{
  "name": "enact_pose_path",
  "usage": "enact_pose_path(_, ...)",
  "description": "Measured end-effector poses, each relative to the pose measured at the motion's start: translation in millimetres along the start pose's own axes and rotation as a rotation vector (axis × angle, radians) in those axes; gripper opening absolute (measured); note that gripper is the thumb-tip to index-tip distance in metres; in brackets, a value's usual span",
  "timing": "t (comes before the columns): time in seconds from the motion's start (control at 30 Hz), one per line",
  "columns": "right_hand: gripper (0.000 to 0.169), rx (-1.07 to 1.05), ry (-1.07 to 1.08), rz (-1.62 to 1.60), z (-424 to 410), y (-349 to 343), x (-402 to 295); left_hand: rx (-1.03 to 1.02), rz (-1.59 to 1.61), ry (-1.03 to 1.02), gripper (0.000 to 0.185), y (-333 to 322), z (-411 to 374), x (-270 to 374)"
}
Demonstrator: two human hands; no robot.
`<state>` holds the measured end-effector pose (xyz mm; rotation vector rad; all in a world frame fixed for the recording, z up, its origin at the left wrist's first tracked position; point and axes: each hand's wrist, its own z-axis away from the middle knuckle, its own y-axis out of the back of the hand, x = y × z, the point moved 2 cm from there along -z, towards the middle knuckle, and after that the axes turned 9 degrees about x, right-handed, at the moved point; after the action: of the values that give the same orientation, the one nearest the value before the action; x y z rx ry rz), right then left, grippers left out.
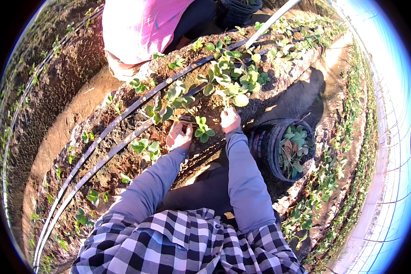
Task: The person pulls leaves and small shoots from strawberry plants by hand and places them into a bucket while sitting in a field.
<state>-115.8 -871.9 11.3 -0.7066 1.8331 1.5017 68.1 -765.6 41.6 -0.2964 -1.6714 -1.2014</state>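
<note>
On the raised soil bed before me grow several leafy plants that look like strawberry plants. My right hand [230,120] is closed around the pale stems of a leafy strawberry plant [232,89], whose leaves spread out beyond my fingers. My left hand [179,136] is low at the soil, its fingertips by the stem base of another strawberry plant [174,99]. Whether those fingers pinch a stem is too small to tell. Between the two hands stands a small young plant [203,130]. A second small plant [146,146] grows left of my left hand.
A black bucket [274,150] holding cut leaves [294,147] stands in the furrow at my right. Two drip hoses [123,114] run along the bed. Across it crouches a person in a pink top [137,30], near another bucket [238,12]. A pale pole [272,22] slants over the bed.
</note>
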Motion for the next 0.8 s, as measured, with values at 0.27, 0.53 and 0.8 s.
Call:
enact_pose_path(0.27,0.023,-0.361,0.236,0.156,16.1,-14.9,-27.9,0.021,0.075,-0.08,0.02,-16.1,1.3,-9.9)
enact_pose_path(0.53,0.03,-0.534,0.093,0.211,6.9,-19.1,-39.2,-0.033,0.054,0.026,0.018,1.5,3.8,22.6)
enact_pose_path(0.8,0.017,-0.353,0.236,0.295,4.5,-20.1,-30.0,0.006,0.146,-0.079,0.021,-4.8,3.2,11.3)
